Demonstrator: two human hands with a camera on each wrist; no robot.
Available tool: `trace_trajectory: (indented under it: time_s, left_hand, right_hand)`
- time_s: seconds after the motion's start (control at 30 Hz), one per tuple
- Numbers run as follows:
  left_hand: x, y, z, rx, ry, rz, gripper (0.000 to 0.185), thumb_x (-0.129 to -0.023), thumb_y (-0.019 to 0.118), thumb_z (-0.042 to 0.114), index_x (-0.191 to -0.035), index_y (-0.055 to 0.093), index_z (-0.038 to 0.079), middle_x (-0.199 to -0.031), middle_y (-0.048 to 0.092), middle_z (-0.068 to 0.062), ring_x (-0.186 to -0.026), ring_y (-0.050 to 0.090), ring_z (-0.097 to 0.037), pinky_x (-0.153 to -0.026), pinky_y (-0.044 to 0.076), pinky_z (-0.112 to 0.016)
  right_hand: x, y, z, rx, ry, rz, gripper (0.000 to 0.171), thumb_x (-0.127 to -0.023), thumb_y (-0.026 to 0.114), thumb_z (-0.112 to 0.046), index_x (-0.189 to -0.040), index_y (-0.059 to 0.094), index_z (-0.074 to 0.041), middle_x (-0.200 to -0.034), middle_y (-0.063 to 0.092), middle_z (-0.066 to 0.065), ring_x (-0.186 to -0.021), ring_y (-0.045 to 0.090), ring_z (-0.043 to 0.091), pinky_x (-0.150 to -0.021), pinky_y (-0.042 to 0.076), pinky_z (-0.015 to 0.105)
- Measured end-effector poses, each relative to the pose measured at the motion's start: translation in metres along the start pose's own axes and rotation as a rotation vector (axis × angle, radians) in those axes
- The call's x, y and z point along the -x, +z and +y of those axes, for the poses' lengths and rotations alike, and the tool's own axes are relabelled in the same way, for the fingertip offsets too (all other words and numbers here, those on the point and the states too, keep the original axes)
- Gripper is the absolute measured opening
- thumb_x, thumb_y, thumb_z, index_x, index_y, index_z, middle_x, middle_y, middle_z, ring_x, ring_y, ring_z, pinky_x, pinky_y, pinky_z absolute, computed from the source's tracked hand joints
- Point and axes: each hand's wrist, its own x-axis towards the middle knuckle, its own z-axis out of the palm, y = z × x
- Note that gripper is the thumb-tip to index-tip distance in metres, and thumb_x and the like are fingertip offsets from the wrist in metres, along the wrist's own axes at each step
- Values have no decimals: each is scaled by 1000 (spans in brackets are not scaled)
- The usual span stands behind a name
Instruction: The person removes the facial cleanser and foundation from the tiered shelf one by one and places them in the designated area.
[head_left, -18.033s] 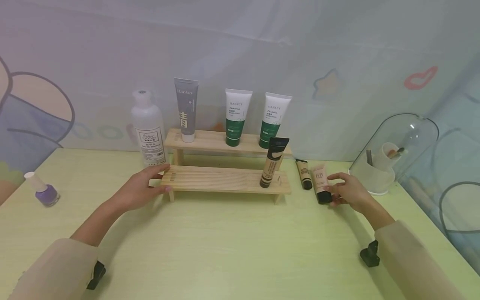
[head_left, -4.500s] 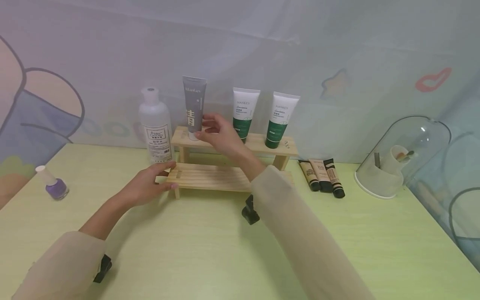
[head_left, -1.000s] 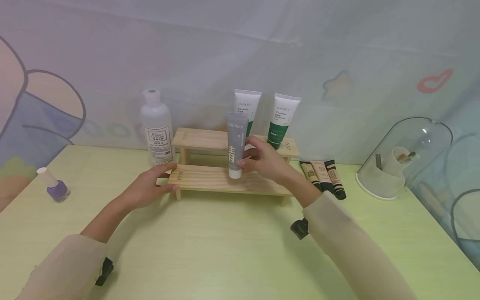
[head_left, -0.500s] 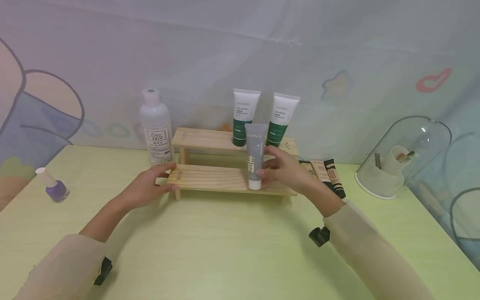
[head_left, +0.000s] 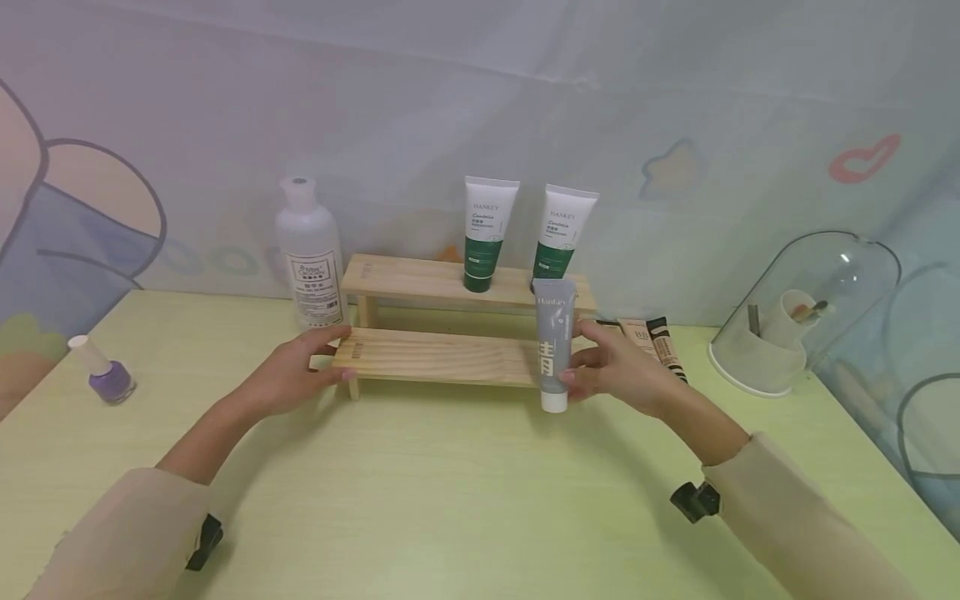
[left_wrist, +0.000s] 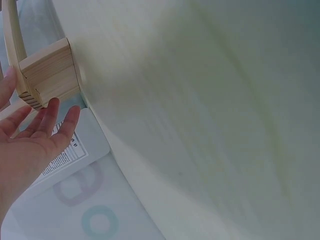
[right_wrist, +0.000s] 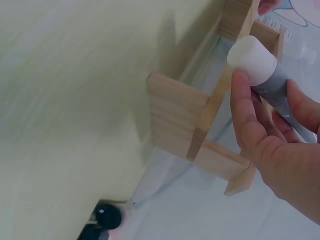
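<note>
Head view: right hand [head_left: 615, 375] grips upright grey tube [head_left: 553, 342], white cap down; left hand [head_left: 288, 379] flat against wooden shelf [head_left: 435, 357].

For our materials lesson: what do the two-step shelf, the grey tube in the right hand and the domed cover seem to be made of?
Shelf: pale unfinished wood; grain lines show, matt.
Grey tube: probably soft plastic, matt, printed, with a white cap; held by the right hand.
Domed cover: clear glossy plastic or glass, hard to tell which; a cup shows through it.
</note>
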Motion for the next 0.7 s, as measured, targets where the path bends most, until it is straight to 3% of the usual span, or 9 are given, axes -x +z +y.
trace_trajectory:
  time_s: [0.23,0.5,0.7]
  left_hand:
    - [0,1,0,16,17,-1,63,-89,60,17,-137,28,-9,-139,32,-27,-120,39,-44,-88,43,-52]
    - [0,0,0,9,13,-2,63,-89,60,18,-137,28,-9,-139,32,-27,-119,40,-44,-89,42,-53]
    - [-1,1,-1,4,16,2,63,-89,60,18,-137,29,-9,-139,33,-27,-119,40,-44,-90,41,-53]
  right_hand:
    - [23,-14,17,-5,41,-3,56,-87,58,1,-135,29,1,-115,51,27,-96,59,30,-77,52,45]
    - [51,-32,36,-53,59,0,58,-87,60,-1,-132,26,10,-105,55,23,-91,60,29,-75,52,45]
    - [70,-39,48,-76,141,2,52,-87,60,-5,-126,29,11,-92,60,16,-79,62,29,-71,53,42]
